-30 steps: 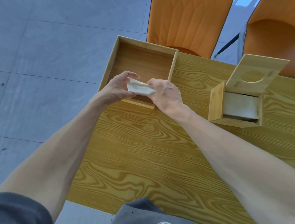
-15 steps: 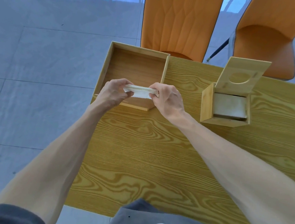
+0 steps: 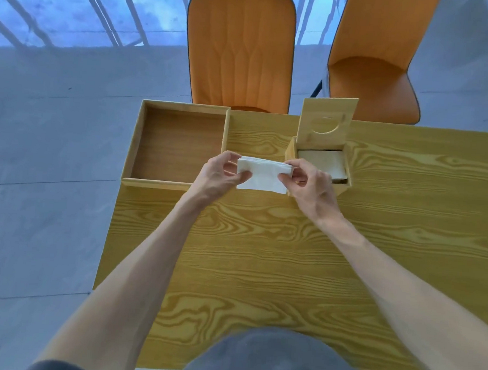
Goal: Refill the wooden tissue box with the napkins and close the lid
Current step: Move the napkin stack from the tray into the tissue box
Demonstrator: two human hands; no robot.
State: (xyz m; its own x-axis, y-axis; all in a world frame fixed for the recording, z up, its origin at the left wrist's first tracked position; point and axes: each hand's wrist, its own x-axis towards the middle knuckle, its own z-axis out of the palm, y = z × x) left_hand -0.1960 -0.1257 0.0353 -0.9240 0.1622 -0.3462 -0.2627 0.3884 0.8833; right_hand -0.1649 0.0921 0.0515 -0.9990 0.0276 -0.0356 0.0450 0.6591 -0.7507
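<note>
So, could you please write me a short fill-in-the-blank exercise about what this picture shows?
1. The napkins are held by ____ hands, the left hand and the right hand.
2. The lid of the tissue box stands ____.
3. The wooden tray holds ____ napkins.
4. Behind the table stand two ____ chairs.

Missing words: both; open; no; orange
</note>
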